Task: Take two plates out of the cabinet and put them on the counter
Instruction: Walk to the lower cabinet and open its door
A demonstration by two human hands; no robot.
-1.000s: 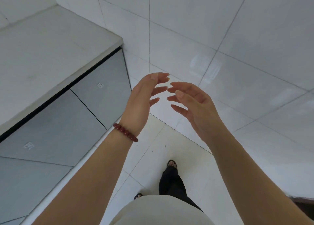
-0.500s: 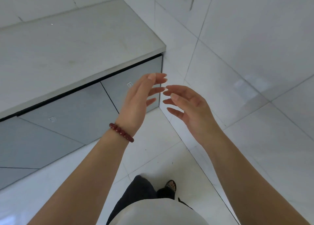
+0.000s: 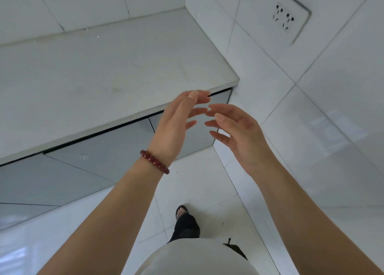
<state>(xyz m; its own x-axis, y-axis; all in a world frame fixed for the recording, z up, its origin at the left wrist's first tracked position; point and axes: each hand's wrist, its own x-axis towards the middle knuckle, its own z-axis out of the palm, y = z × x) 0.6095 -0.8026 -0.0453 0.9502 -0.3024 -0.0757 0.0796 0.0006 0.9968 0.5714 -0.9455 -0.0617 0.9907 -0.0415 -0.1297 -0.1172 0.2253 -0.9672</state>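
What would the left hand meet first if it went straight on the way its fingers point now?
Probably the front edge of the counter, near its right corner. The left hand points up and forward there, empty and open. Depth is unclear, so it might instead pass below toward the cabinet doors.

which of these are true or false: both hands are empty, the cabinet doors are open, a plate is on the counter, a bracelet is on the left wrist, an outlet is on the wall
1. Both hands are empty. True: the left hand and the right hand hold nothing.
2. The cabinet doors are open. False: the grey cabinet doors are shut.
3. A plate is on the counter. False: the counter shows no plate.
4. A bracelet is on the left wrist. True: a red bead bracelet.
5. An outlet is on the wall. True: the outlet sits at upper right.
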